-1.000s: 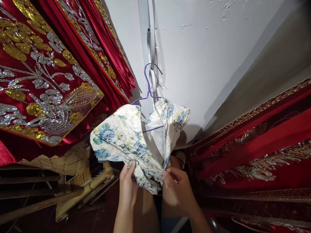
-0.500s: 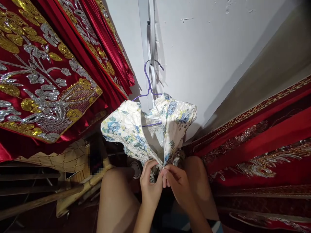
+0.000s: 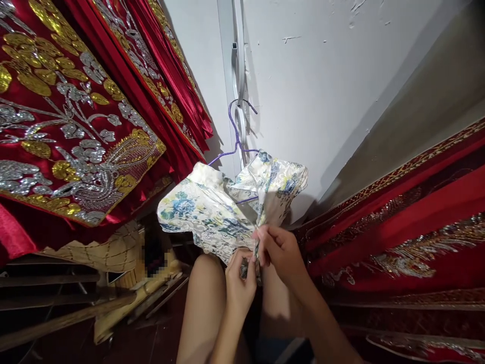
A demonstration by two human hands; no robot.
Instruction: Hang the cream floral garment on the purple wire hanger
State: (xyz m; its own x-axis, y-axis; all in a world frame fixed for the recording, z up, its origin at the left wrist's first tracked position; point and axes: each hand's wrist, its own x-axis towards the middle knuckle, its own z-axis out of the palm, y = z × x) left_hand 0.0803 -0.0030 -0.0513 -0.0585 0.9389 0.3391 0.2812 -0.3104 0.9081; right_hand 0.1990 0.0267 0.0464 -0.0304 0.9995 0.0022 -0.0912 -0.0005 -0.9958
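Note:
A white floral garment point(image 3: 220, 217) with blue and green flowers hangs on a purple hanger point(image 3: 238, 144). Its V-shaped front opening faces me. My left hand point(image 3: 241, 275) is closed, pinching the front low down near the hem side. Higher on the same front line, my right hand point(image 3: 278, 247) pinches at the bottom of the V, apparently on a zipper pull that its fingertips cover. Below this point the two front edges lie together; above it they spread apart.
The hanger hooks onto a white metal rail point(image 3: 239, 60) before a pale wall point(image 3: 314, 101). Red embroidered cloth point(image 3: 125, 111) hangs at left, with more red beaded fabric point(image 3: 409, 227) at right. A wooden chair-like frame point(image 3: 129, 303) stands lower left, and my bare knees point(image 3: 204, 288) are below.
My right hand has moved up along the garment's front, away from my left hand, and the opening has closed below it. My left hand stays low, and my knees have come closer together.

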